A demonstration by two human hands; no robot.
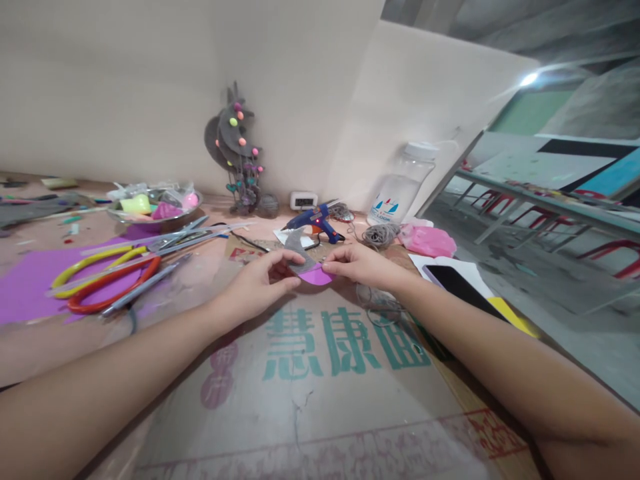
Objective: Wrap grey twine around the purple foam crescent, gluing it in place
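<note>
Both of my hands meet over a flattened cardboard sheet (320, 393) with green printed characters. My left hand (263, 283) pinches a small curved piece, grey on one face and purple on the other (309, 268), from its left side. My right hand (361, 265) pinches the same piece from the right, fingers closed on its purple edge. The piece is held just above the cardboard. A blue hot glue gun (316, 220) with a lit red lamp rests just beyond my hands.
Yellow-handled scissors (95, 263) and red-handled scissors (113, 290) lie on purple paper (25, 287) at left. A metal dish of coloured bits (155, 203), a grey moon ornament (235, 147), a twine ball (380, 235), a plastic jar (403, 183), a pink bag (427, 241) and a phone (457, 283) surround the work spot.
</note>
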